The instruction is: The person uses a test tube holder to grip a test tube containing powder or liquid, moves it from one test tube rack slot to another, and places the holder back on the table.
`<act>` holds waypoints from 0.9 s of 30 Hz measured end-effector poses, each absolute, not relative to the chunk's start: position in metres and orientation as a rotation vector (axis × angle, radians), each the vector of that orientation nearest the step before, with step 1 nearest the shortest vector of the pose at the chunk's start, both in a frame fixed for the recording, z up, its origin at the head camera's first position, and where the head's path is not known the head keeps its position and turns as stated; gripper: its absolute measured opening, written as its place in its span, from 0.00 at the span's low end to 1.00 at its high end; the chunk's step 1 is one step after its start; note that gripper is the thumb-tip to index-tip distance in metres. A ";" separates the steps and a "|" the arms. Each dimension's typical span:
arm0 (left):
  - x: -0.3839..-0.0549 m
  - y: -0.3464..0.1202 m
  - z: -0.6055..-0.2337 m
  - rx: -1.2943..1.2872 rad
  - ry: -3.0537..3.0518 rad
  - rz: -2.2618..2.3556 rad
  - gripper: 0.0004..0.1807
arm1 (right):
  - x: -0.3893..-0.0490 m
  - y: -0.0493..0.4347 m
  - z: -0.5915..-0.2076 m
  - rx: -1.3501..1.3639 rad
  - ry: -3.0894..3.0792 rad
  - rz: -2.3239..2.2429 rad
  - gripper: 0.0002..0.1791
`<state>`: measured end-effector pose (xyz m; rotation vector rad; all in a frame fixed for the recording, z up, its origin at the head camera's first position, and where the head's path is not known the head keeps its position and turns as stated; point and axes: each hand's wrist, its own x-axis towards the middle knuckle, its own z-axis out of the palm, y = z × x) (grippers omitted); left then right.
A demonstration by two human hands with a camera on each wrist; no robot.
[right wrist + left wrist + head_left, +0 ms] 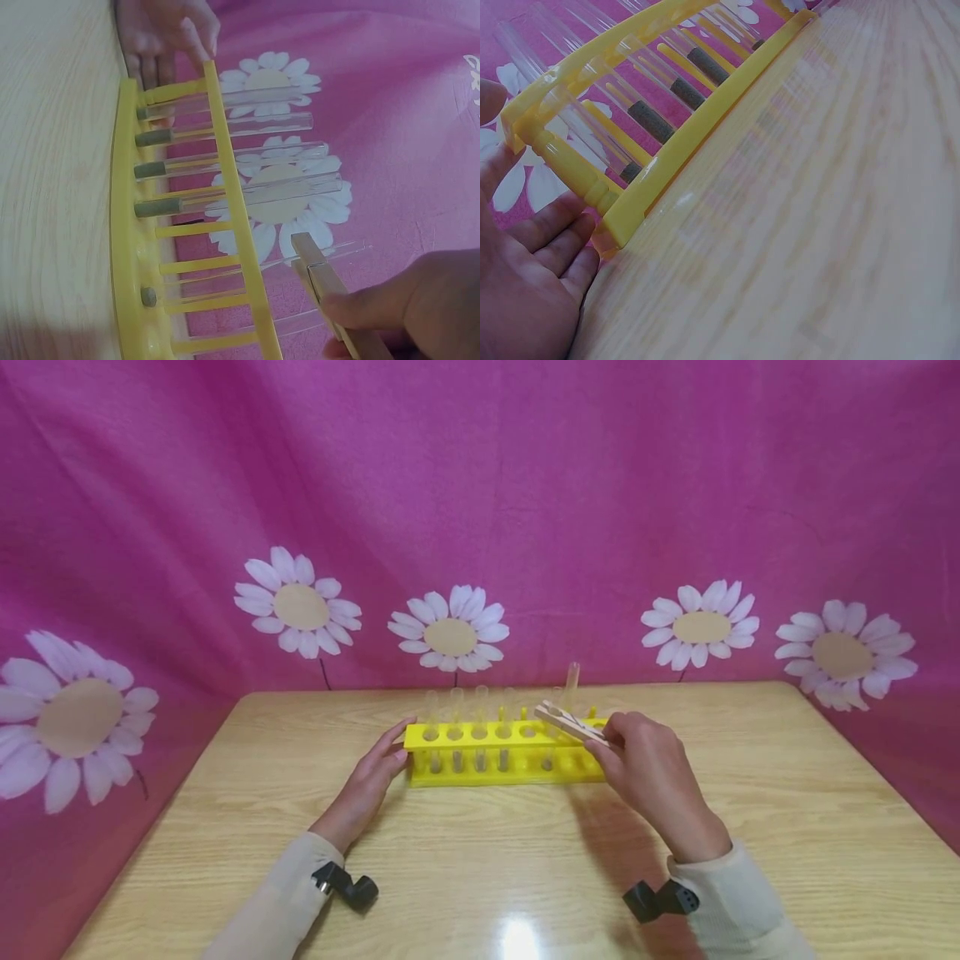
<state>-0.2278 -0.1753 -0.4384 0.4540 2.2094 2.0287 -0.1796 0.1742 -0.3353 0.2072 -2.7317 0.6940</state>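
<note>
Nearest me on the head feed, two pale sleeves (273, 893), each carrying a black wrist camera (662, 902), come in at seven and five o'clock over the wood-grain counter (480, 852). At nine o'clock of the yellow rack (467, 745), the left hand (366, 785) pinches the rack's end between thumb and forefinger; only the left wrist feed shows me its other three fingers lying loose beside the end post. That feed also gives me the dark fillings (650, 122) best: five, at differing heights (from the head they are mere smudges).

At three o'clock the right hand (656, 768) pinches one wooden clothespin (325, 279), which points to ten o'clock on the head feed. I count six clear tubes (247, 191): four standing in a row toward nine o'clock, a gap, then two toward two o'clock, among them a tall tube (573, 677) whose rim is highest. Whether it sits in a hole I can't tell, since clothespin and right hand block that end of the rack.

Farthest off hangs a pink cloth (480, 485) with five white daisies (450, 637) ranged from nine round to three o'clock.
</note>
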 end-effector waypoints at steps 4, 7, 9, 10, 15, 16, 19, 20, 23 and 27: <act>-0.228 -0.175 -0.439 0.451 2.193 2.037 0.28 | -0.179 0.174 -0.335 0.207 -2.728 0.698 0.11; -0.228 -0.175 -0.439 0.448 2.201 2.034 0.27 | -0.179 0.175 -0.335 0.210 -2.721 0.694 0.11; -0.228 -0.174 -0.438 0.450 2.210 2.031 0.27 | -0.179 0.175 -0.335 0.216 -2.709 0.688 0.11; -0.228 -0.174 -0.438 0.453 2.213 2.031 0.27 | -0.179 0.175 -0.335 0.221 -2.702 0.683 0.11; -0.228 -0.175 -0.438 0.469 2.211 2.033 0.27 | -0.179 0.175 -0.335 0.226 -2.678 0.673 0.11; -0.228 -0.175 -0.438 0.470 2.217 2.025 0.27 | -0.178 0.175 -0.335 0.227 -2.677 0.672 0.11; -0.228 -0.175 -0.439 0.480 2.229 2.007 0.27 | -0.179 0.176 -0.336 0.229 -2.676 0.676 0.12; -0.228 -0.176 -0.439 0.480 2.230 2.005 0.27 | -0.179 0.176 -0.336 0.230 -2.674 0.675 0.12; -0.229 -0.175 -0.439 0.485 2.219 2.015 0.27 | -0.180 0.176 -0.336 0.231 -2.666 0.674 0.11; -0.229 -0.175 -0.439 0.474 2.199 2.032 0.28 | -0.181 0.176 -0.336 0.218 -2.656 0.682 0.11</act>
